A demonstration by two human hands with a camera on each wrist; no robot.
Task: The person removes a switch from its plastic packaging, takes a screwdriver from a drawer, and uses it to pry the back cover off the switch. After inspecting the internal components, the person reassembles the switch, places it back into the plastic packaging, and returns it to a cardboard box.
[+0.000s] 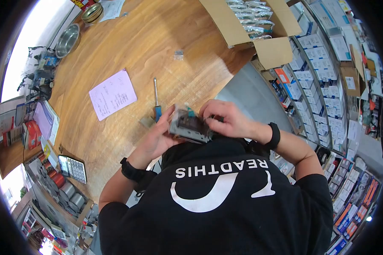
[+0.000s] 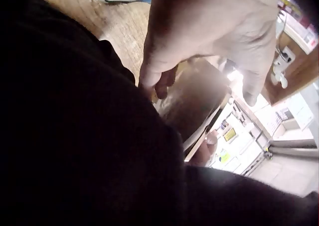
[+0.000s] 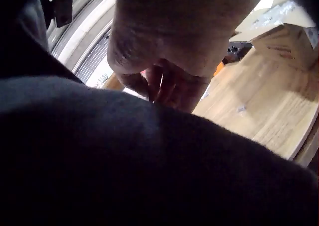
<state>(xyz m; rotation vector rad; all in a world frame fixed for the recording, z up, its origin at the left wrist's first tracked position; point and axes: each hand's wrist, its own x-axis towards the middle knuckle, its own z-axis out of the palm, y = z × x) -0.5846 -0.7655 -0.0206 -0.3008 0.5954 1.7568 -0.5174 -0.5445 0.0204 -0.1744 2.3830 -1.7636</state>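
Close against the person's black shirt, the left hand (image 1: 156,138) grips a small boxy device (image 1: 192,124) with a grey metal edge, a dark middle and a teal bit at its far side. In the left wrist view, the left hand (image 2: 212,32) spans the device's blurred flat side (image 2: 194,96), thumb and fingers on opposite edges. At the device's right side, the right hand (image 1: 227,119) has its fingers curled and pinches a small dark piece (image 1: 217,118), mostly hidden by the fingers. The right wrist view shows the curled right hand (image 3: 164,61), its fingertips partly behind dark cloth.
A screwdriver (image 1: 157,100) with a blue handle lies just beyond the left hand. Farther out are a handwritten pink sheet (image 1: 113,94) and a small clear packet (image 1: 178,55). An open carton (image 1: 274,52) stands far right, a calculator (image 1: 72,169) left, shelves of boxes (image 1: 317,72) right.
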